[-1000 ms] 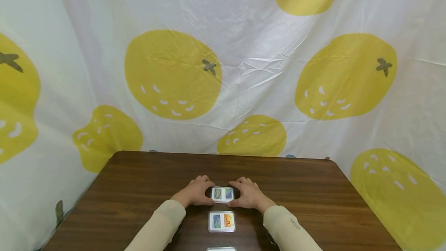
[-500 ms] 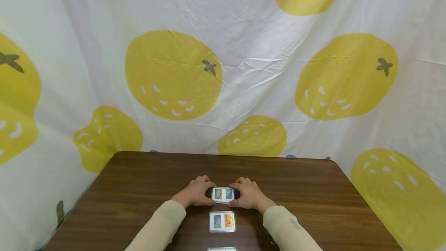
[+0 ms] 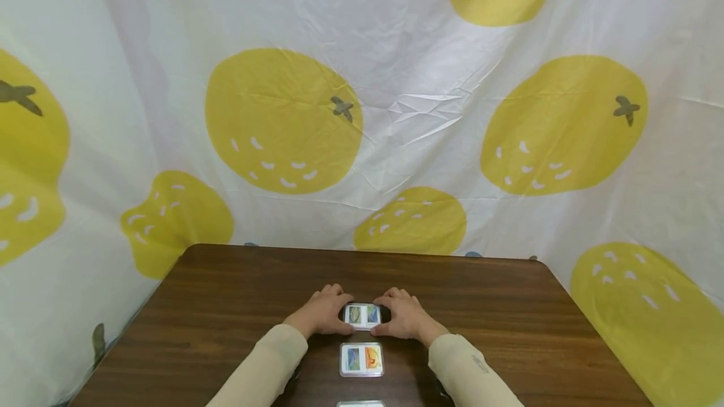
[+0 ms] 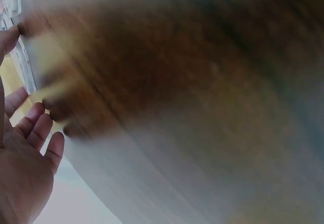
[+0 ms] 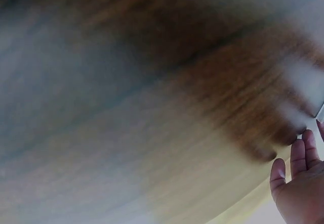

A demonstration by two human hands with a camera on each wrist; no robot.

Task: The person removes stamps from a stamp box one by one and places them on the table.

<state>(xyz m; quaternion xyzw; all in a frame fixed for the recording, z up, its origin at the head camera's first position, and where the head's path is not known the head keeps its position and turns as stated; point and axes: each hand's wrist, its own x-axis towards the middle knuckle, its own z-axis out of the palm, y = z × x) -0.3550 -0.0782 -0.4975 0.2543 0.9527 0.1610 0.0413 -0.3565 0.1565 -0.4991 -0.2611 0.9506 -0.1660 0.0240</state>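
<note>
A flat clear plastic case (image 3: 362,316) with two small pictures on white lies on the dark wooden table, between both hands. My left hand (image 3: 323,314) holds its left end, thumb at the near edge and forefinger at the far edge. On the right end, my right hand (image 3: 405,316) holds it the same way. The left wrist view shows the left hand (image 4: 28,163) by the case's edge (image 4: 25,64), its other fingers spread. Only part of the right hand (image 5: 306,183) appears in the right wrist view.
Nearer me lies a second clear case (image 3: 361,359) with a blue-green and an orange picture. A third case (image 3: 361,404) is cut off by the bottom of the head view. A white curtain (image 3: 418,156) with yellow fruit prints hangs behind the table (image 3: 237,281).
My left hand has shifted slightly right, closer in on the case's left end. The right hand and the cases stay almost where they were; the head view has moved a little.
</note>
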